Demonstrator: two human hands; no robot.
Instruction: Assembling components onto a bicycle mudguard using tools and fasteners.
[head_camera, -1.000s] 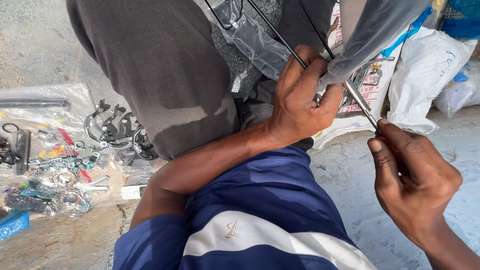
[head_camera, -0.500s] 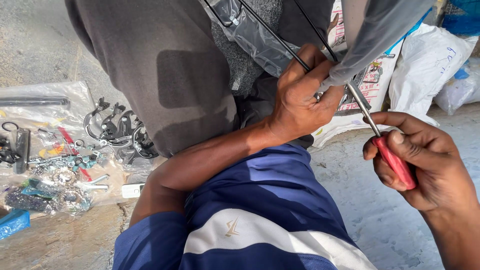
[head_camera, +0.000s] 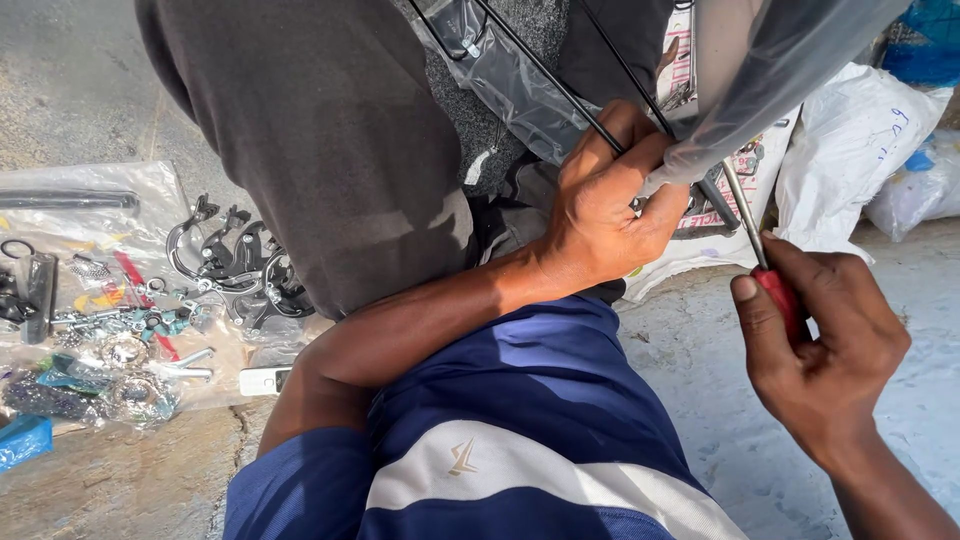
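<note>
The red-handled screwdriver (head_camera: 765, 262) sits at the right, its shaft pointing up under a plastic-wrapped frame (head_camera: 770, 80). The right hand (head_camera: 820, 345) grips its handle. The left hand (head_camera: 605, 205) clenches around thin black spokes (head_camera: 545, 75). Metal parts (head_camera: 235, 265) lie well apart, left.

I work at an outdoor roadside repair spot: bare concrete ground (head_camera: 700, 350), bicycle brake calipers (head_camera: 235, 265) and small metal parts on a plastic sheet (head_camera: 90, 215), white sacks (head_camera: 850, 150) beside me.

Rough grey concrete floor (head_camera: 90, 80), daylight, white sacks (head_camera: 850, 150), clear plastic sheet (head_camera: 60, 230)
</note>
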